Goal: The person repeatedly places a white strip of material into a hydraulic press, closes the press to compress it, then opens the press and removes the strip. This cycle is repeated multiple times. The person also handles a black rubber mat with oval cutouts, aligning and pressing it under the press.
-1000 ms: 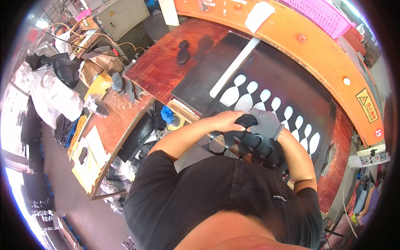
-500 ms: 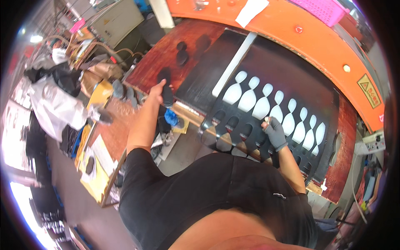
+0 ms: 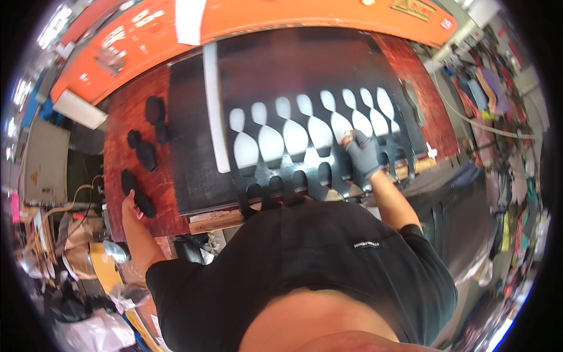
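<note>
My left hand is closed around the edge of a black shoe insole at the left end of the table. Two more pieces lie close by on the red board, a black insole and another dark insole behind it. My right hand, in a grey glove with bare fingertips, pinches a black sheet with rows of sole-shaped cut-outs. White shows through the far row of cut-outs. The sheet's near edge hangs toward my body, and my fingertips partly hide where they grip.
An orange machine beam spans the back, with a white paper over it. A white strip lies on the dark cutting board. Red boards flank it. Bags and a cluttered side table stand at left; cloth hangs at right.
The view has turned left. My left hand has brought the insole from beside the table's front edge to the red board near the other two. My right hand stays at the sheet.
</note>
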`<state>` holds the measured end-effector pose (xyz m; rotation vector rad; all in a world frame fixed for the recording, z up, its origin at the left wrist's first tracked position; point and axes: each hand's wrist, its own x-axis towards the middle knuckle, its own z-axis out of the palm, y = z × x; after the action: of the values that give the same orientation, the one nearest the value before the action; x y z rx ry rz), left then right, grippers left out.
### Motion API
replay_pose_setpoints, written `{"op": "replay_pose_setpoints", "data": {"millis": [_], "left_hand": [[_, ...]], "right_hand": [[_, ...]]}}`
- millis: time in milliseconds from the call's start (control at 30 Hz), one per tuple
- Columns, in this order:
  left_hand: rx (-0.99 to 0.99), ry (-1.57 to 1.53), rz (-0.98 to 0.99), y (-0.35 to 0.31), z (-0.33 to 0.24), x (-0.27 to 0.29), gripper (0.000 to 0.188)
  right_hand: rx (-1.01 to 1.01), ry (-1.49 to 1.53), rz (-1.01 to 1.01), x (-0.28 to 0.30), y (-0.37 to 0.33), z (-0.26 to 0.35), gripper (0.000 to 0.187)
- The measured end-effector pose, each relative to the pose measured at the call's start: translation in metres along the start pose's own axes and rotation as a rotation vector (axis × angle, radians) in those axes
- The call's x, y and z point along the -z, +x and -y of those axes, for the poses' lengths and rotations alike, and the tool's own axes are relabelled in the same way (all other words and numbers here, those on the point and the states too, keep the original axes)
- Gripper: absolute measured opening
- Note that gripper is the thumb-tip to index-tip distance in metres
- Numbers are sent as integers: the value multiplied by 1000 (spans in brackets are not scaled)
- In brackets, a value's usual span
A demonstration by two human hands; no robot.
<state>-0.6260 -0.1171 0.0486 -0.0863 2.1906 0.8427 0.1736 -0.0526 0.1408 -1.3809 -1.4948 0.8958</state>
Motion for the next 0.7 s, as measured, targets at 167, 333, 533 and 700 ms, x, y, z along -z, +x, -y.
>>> {"op": "replay_pose_setpoints", "data": {"millis": [167,333,533,700], "left_hand": [[-812,660,-855,-92,-5,-44,60],[-1206,251,355,-253,33,-153,27],[-563,-4,720,-378,111,-248,34],[-412,-123,643,-395,135,-245,28]], "right_hand": [[-13,-258,-367,86,14,-49,23],[-203,-870,-500,183,34,-102,50],[-526,-484,-392,241,33,-162,65],[-544,-252,-233,246,22,-157,49]]}}
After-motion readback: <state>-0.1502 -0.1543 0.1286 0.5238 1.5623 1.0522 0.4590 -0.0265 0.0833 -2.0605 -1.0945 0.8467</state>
